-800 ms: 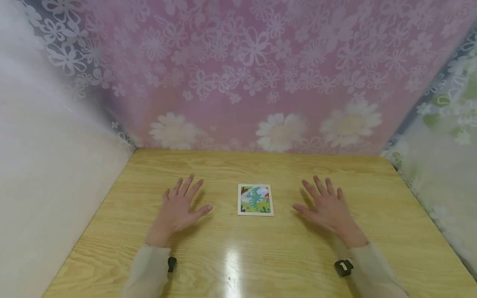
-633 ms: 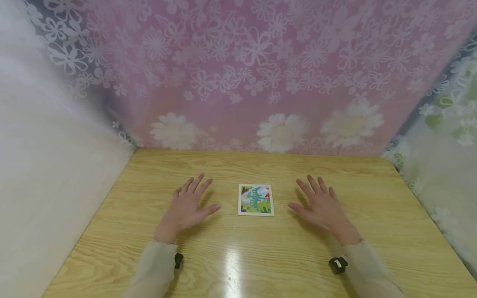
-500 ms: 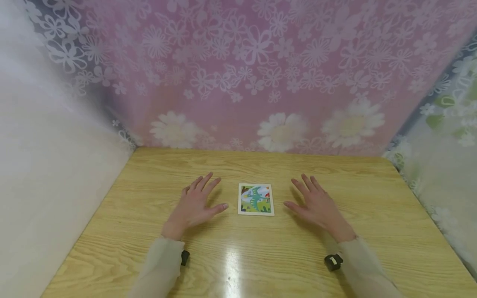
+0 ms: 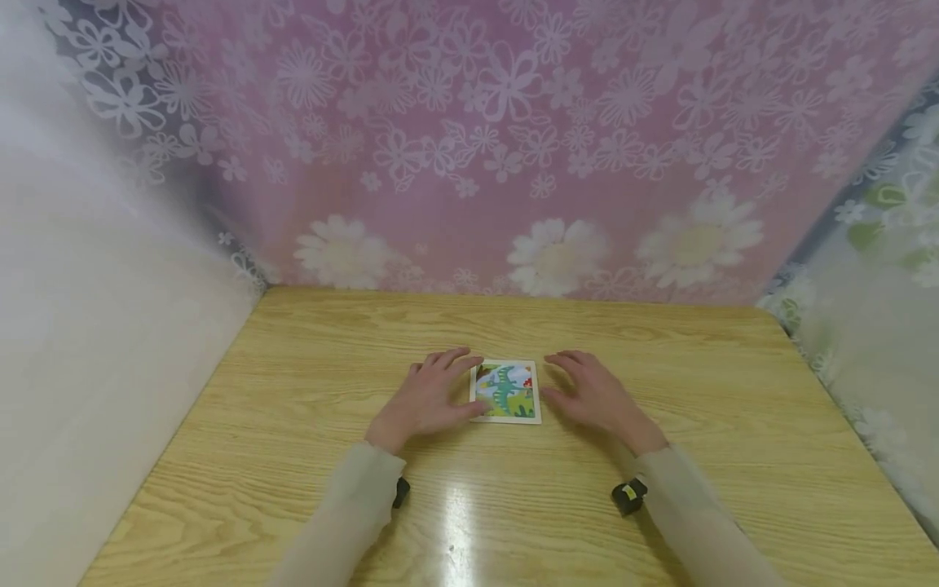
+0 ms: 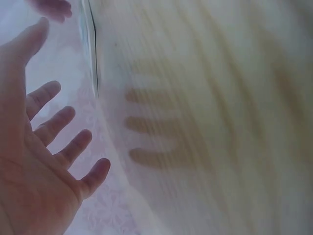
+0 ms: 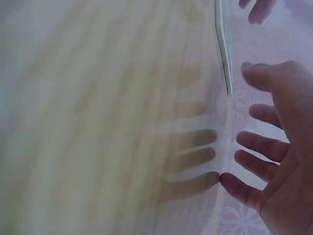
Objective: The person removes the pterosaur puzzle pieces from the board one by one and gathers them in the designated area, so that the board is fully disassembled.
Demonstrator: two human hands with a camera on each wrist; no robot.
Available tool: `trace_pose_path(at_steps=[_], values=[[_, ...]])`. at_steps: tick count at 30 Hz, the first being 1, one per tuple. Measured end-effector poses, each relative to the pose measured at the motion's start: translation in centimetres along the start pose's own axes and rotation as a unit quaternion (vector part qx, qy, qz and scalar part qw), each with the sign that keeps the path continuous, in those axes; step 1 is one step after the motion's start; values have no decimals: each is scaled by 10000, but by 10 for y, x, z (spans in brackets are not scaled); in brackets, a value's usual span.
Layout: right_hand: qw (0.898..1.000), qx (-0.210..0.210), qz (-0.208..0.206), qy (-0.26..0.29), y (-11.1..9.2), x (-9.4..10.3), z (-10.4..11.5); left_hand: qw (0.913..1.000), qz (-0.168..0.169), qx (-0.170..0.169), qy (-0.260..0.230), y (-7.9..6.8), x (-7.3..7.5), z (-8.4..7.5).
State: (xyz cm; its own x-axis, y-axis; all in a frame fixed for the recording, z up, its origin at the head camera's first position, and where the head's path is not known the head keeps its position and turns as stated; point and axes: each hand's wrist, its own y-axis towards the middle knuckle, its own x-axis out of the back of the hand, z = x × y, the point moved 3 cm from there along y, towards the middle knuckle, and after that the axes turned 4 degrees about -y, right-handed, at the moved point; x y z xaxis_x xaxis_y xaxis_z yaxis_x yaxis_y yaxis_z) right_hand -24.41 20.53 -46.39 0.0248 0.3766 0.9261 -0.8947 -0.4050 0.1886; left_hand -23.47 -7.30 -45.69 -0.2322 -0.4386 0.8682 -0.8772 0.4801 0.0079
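Two bare hands frame one small picture board showing a green winged creature, and the step in hand looks like the reach for it, just short of a hold. The picture board [image 4: 504, 392] lies flat on the wooden table [image 4: 220, 456], in the gap between the hands. The left hand [image 4: 429, 401] is the closer: seen from the head, its thumb and forefinger overlap the board's near side, yet the left wrist view shows daylight between thumb and board edge, so I judge that it hovers. The right hand [image 4: 596, 399] sits just beside the opposite edge, thumb and forefinger pointing at it.

Neither hand pinches anything. On the left, the fingers are spread apart, gently bent, thumb held well away from them; on the right, they are also loosely bent and separate, with the thumb apart. The right little fingertip meets its own shadow and may be touching the table; I cannot tell for certain.

Both forearms slant inward from below the grip, palms turned towards each other. A next move to take the board would call for closing inward evenly, fingertips low against its thin sides.
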Motion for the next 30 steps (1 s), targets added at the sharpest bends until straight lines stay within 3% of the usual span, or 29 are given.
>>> trace_pose_path(at_steps=[5,13,23,30], values=[[9994,183,-129,275,14,-6,1,9998,190,-6,57,10,-3,-6],[9974,-42,296,660,30,-20,6,9983,439,-127,364,23,-9,-5],[9928,-388,754,844,35,-19,7,9963,559,-66,646,27,-16,-4],[9937,-215,834,715,44,-20,6,9961,615,-75,630,27,-10,-10]])
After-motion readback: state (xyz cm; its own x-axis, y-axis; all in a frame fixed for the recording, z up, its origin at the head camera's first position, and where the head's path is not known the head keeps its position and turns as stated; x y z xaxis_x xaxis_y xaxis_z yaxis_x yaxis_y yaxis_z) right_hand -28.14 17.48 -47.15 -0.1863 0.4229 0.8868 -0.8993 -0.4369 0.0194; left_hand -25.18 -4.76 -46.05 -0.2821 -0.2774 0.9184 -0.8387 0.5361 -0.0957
